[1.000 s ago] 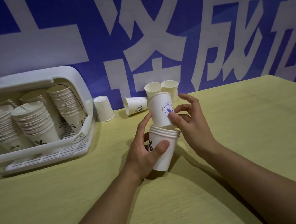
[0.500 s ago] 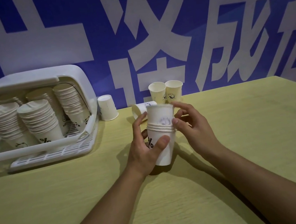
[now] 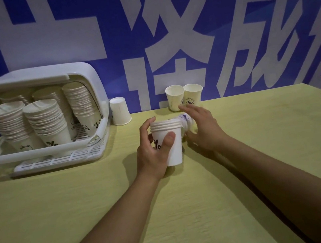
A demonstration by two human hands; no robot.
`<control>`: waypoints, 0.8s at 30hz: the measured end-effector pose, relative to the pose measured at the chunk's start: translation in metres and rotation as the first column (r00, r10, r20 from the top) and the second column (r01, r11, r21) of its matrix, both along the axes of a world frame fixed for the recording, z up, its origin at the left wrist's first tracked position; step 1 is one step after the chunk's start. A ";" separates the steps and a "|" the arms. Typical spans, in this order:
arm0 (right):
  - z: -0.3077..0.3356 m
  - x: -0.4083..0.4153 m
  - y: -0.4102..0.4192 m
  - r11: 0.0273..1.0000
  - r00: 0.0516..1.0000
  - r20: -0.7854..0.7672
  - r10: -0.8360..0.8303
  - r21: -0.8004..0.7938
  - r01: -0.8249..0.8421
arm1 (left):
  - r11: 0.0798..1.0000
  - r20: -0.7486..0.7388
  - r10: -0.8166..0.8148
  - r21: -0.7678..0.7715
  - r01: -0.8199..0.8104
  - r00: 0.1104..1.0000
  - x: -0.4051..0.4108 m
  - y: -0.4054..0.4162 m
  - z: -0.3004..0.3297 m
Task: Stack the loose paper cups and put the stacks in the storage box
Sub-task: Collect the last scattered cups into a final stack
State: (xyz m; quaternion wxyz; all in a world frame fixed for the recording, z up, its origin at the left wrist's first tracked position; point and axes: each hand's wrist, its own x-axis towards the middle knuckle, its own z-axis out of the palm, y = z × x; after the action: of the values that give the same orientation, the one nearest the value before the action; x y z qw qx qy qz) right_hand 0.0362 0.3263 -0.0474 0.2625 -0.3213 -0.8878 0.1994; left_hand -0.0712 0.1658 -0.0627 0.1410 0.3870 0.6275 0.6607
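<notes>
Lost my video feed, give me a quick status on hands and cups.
Left hand gripping short stack, upright. Right hand open, reaching over tipped cup. Three more loose cups by the wall; storage box open, path clear.

Short stack of white paper cups (image 3: pixel 169 141) stands upright on the worktop (image 3: pixel 266 157). One cup (image 3: pixel 186 121) lies on its side just behind; two (image 3: pixel 175 97) upright, one inverted (image 3: pixel 120 111) further back. Open white storage box (image 3: pixel 44 81) holds several tilted stacks (image 3: pixel 47 122).

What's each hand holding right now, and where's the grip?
The left hand grips the cup stack around its side wall, thumb in front. The right hand is open over the tipped cup, not clearly gripping it.
</notes>
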 end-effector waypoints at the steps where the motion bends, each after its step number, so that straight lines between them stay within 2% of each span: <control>1: -0.005 0.000 0.003 1.000 1.000 0.029 0.000 -0.005 0.000 | 1.000 -0.001 0.005 0.007 -0.005 1.000 -0.001 0.000 -0.001; 5: -0.015 0.006 0.006 0.997 0.990 0.130 0.046 0.049 -0.053 | 0.999 0.020 0.017 0.033 -0.018 1.000 0.000 0.000 0.000; 9: -0.013 0.006 0.005 0.968 0.990 0.139 -0.003 0.249 -0.032 | 0.999 0.019 -0.002 0.036 0.002 1.000 0.002 0.000 0.002; 13: -0.018 0.003 0.009 0.955 0.989 0.147 0.008 0.292 -0.051 | 0.999 0.024 -0.026 0.038 0.025 0.999 0.004 -0.003 0.003; 15: -0.016 0.001 0.011 0.964 0.996 0.089 0.010 0.263 -0.033 | 0.998 0.020 -0.050 0.031 0.049 0.999 0.005 -0.004 0.003; 18: -0.008 0.004 0.011 0.997 0.996 -0.061 -0.066 0.029 0.068 | 0.995 0.030 -0.101 0.026 0.101 0.994 0.006 -0.005 0.005; 19: -0.007 0.007 0.012 0.998 0.995 -0.074 -0.065 0.007 0.066 | 0.993 0.033 -0.119 0.025 0.118 0.992 0.007 -0.005 0.005; 22: -0.011 0.013 0.012 0.997 0.999 0.041 -0.018 0.081 0.014 | 0.988 0.024 -0.154 0.014 0.153 0.988 0.008 -0.005 0.005; 24: -0.011 0.010 0.011 0.998 0.999 0.044 -0.025 0.055 0.022 | 0.986 0.021 -0.166 0.002 0.166 0.986 0.009 -0.006 0.004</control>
State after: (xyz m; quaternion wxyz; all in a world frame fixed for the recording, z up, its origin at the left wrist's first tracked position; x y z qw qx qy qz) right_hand 0.0462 0.3368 -0.0589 0.2535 -0.3287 -0.8947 0.1647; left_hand -0.0626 0.1601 -0.0584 0.2021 0.4309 0.5914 0.6510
